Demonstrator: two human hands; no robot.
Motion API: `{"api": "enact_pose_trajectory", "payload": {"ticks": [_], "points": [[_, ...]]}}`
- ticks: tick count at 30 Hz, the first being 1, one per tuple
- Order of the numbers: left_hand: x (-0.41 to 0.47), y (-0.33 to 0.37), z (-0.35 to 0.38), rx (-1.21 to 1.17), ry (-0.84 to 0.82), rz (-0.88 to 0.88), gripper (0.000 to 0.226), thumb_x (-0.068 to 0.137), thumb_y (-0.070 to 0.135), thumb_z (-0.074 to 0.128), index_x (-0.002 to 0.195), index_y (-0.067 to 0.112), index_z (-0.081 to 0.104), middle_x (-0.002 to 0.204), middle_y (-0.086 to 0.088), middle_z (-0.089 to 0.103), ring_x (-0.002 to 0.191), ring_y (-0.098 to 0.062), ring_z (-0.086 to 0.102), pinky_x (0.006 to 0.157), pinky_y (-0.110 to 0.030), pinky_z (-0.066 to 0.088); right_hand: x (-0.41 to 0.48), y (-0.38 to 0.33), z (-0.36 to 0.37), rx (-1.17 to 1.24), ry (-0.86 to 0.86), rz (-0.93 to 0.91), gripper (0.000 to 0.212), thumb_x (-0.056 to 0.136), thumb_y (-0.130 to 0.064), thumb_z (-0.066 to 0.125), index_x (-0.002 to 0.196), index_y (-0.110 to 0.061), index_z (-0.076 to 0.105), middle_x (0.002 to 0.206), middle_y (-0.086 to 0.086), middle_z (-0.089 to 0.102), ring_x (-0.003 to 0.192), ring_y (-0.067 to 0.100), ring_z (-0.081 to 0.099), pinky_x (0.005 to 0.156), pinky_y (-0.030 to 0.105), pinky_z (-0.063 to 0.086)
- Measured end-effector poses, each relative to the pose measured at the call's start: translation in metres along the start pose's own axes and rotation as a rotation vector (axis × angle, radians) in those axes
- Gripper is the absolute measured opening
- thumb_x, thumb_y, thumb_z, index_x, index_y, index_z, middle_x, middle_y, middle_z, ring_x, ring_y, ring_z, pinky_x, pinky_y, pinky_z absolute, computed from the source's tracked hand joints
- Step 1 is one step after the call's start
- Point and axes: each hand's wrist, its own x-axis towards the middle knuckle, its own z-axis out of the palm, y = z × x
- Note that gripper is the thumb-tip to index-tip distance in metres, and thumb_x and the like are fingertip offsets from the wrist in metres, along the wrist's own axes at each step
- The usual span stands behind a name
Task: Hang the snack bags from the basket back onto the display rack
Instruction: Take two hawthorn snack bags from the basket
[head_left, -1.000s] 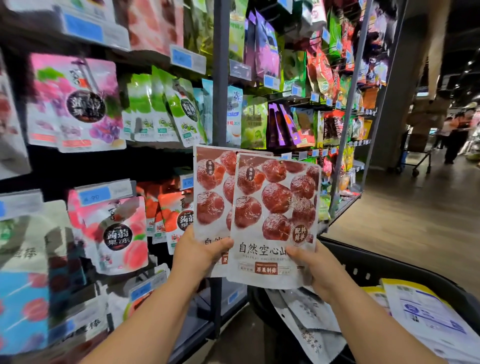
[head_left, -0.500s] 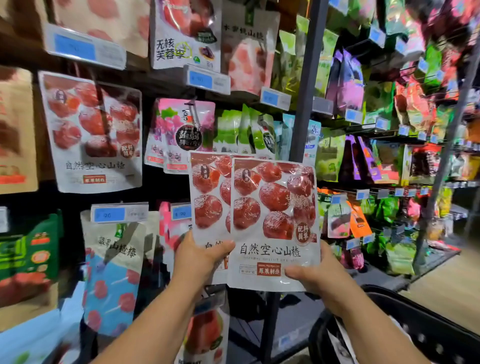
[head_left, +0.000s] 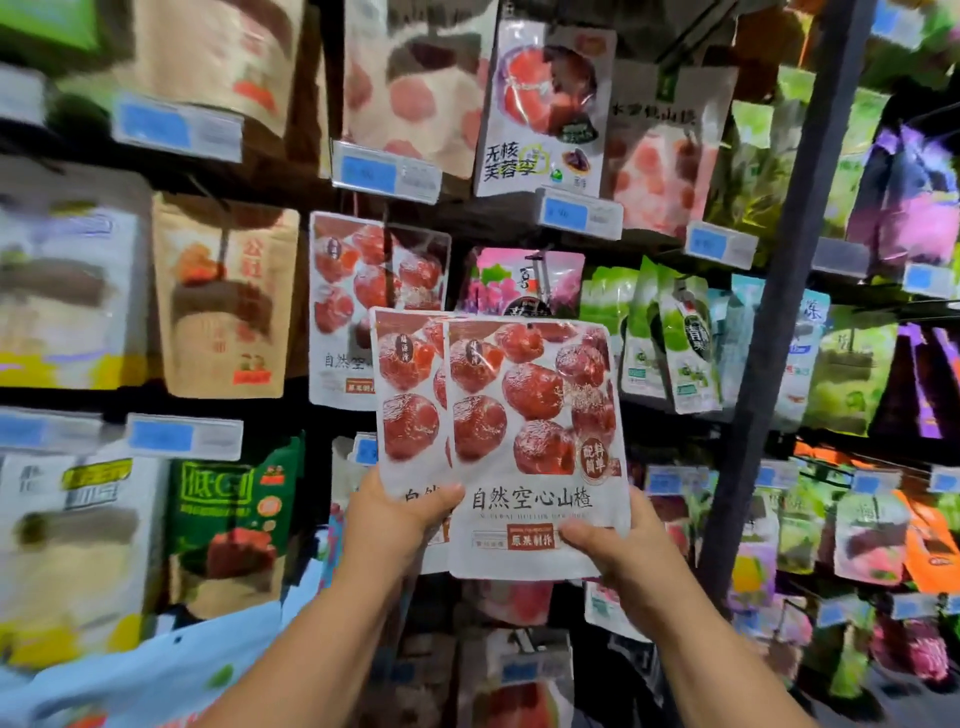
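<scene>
A dark metal display rack (head_left: 483, 228) crowded with hanging snack packets fills the view, much of it blurred toward the left edge; its dark grey upright post (head_left: 784, 312) slants through the right half. Left of the post and low, two flat white plastic snack bags printed with red hawthorn fruit and black characters are held up in front of the rack, on no hook. The front bag (head_left: 535, 447) sits nearer the post and overlaps the right edge of the rear bag (head_left: 410, 405), which sticks out on the side away from the post. Further left of the post and higher, a hung bag (head_left: 358, 280) of the same white-and-red print dangles from a peg, its lower right corner covered by the rear bag. The right hand (head_left: 623, 551), closest to the post, pinches the front bag's bottom right corner, thumb on the printed face and fingers behind; the left hand (head_left: 395, 519), further from the post, pinches the rear bag's lower edge the same way, thumb across the front. Well left of the post, a small blue-and-white price tag (head_left: 384, 174) clips to the rail above the hung bag.
</scene>
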Motion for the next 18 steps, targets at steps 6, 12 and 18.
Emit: {"api": "enact_pose_trajectory", "payload": {"ticks": [6,12,18], "points": [[0.014,0.017,-0.038,0.093,0.081,0.065,0.031,0.068,0.001,0.086,0.093,0.014,0.071,0.077,0.003,0.074,0.068,-0.007,0.072,0.053,-0.011,0.049,0.026,0.01,0.038,0.011,0.003,-0.033,0.079,0.048,-0.013,0.089,0.12,-0.015,0.056,0.104,0.009,0.075,0.095,0.029,0.073,0.082,0.044,0.059],[0.021,0.031,-0.074,0.139,0.144,0.104,0.032,0.071,0.001,0.084,0.096,0.013,0.068,0.082,0.002,0.074,0.065,-0.005,0.069,0.052,-0.015,0.049,0.048,0.008,0.073,0.054,-0.082,-0.075,0.08,0.051,-0.012,0.09,0.124,-0.012,0.057,0.111,0.015,0.073,0.101,0.034,0.071,0.089,0.048,0.056],[0.028,0.03,-0.123,0.214,0.241,0.155,0.036,0.067,0.005,0.087,0.09,0.025,0.067,0.083,0.013,0.072,0.081,-0.012,0.068,0.069,-0.027,0.05,0.073,-0.007,0.105,0.066,-0.163,-0.158,0.069,0.062,-0.004,0.08,0.127,-0.003,0.056,0.114,0.017,0.071,0.104,0.035,0.07,0.083,0.038,0.059]]}}
